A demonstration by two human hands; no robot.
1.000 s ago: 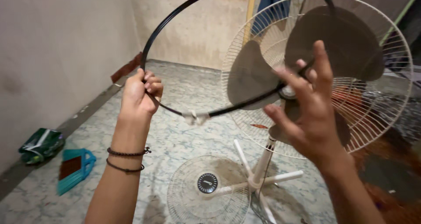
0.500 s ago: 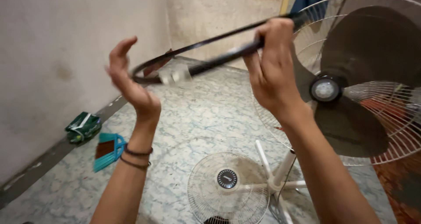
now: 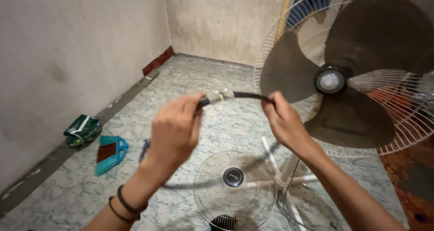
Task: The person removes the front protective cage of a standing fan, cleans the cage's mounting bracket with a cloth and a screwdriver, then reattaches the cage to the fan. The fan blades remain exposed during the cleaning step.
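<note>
A thin black ring [image 3: 246, 96] with a white clip [image 3: 220, 95] at its top hangs between my hands, tipped down toward me, its lower arc blurred near the floor. My left hand [image 3: 175, 130] grips it just left of the clip. My right hand [image 3: 284, 122] holds it right of the clip. Behind them stands a pedestal fan with dark blades [image 3: 361, 45], a round hub [image 3: 330, 81] and a white rear wire guard [image 3: 398, 122]. The front wire guard [image 3: 235, 190] lies flat on the floor below my hands.
The white cross base and pole [image 3: 285, 172] of the fan stand beside the loose guard. A blue dustpan with brush [image 3: 110, 153] and a green packet [image 3: 82, 130] lie by the left wall. The floor is pale patterned tile; a reddish surface shows at far right.
The ring has swung from raised in front of the fan down to chest height. My left hand, open half a second ago, now grips it; the clip now sits on top.
</note>
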